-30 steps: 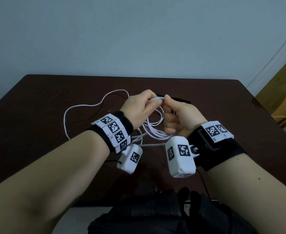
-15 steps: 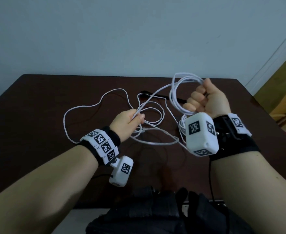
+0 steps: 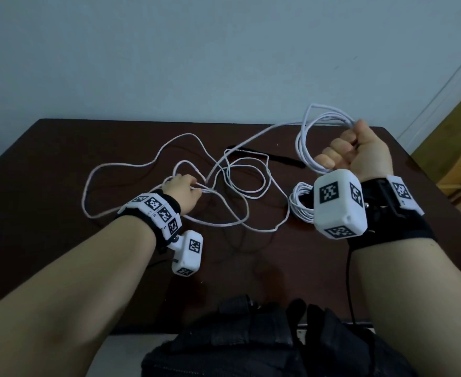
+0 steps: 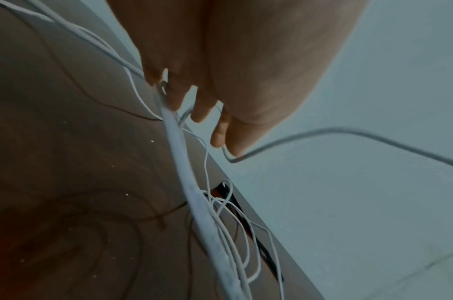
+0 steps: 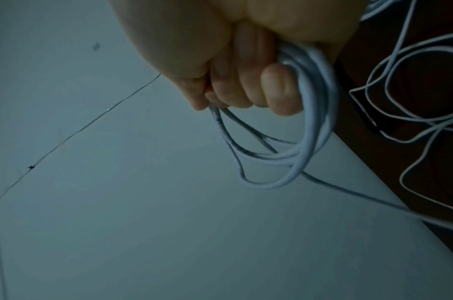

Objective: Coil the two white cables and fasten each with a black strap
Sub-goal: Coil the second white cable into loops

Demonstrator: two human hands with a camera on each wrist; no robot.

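**Round white cable, half coiled, on a dark wood-grain table**

The right hand (image 3: 360, 156) is raised above the right side of the table (image 3: 47, 159), its fingers (image 5: 279, 89) curled into a fist round a bundle of smooth white cable loops (image 3: 309, 137). The loops stand out from the fist in a rough oval, several strands lying side by side (in the right wrist view they look thin, round and slightly glossy). One strand runs slack from the bundle down towards the middle of the table.

The left hand (image 3: 181, 191) is low over the table left of centre. Its fingertips (image 4: 220, 132) pinch a strand of the loose white cable (image 3: 240, 186), which sprawls over the tabletop in wide, irregular curves crossing one another. The wrist view is blurred, so how many strands pass between the fingers I cannot tell.

A second, tighter coil of white cable (image 3: 301, 205) lies flat on the table, partly hidden behind the white wrist camera.

A flat black strap (image 3: 283, 160) lies stretched out on the table beyond the loose curves, under some of them.

The tabletop is dark reddish-brown with faint grain rings and a dull sheen.
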